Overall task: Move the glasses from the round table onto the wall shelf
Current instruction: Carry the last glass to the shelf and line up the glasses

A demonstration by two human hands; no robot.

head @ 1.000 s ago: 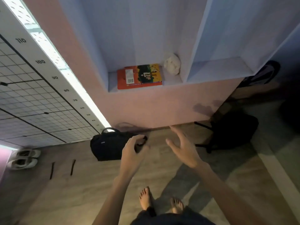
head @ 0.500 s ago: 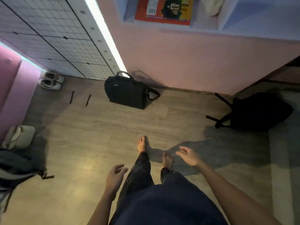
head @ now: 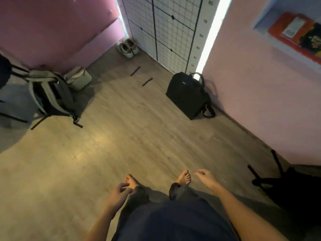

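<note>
My left hand (head: 119,193) hangs low beside my left leg, fingers loosely curled and holding nothing. My right hand (head: 207,179) hangs near my right foot, fingers apart and empty. A corner of the wall shelf (head: 260,26) shows at the top right, with an orange book (head: 295,34) lying on it. Neither the glasses nor the round table are in view.
On the wooden floor stand a black bag (head: 188,95) by the pink wall, a grey backpack (head: 49,95) at the left, a beige pouch (head: 78,80), white shoes (head: 127,47) in the corner and a black backpack (head: 295,186) at the right. Two dark strips (head: 141,77) lie on the floor.
The view has swung left and down, away from the shelf toward the floor. Both hands have dropped from chest height to beside my legs; the left hand no longer seems to hold anything.
</note>
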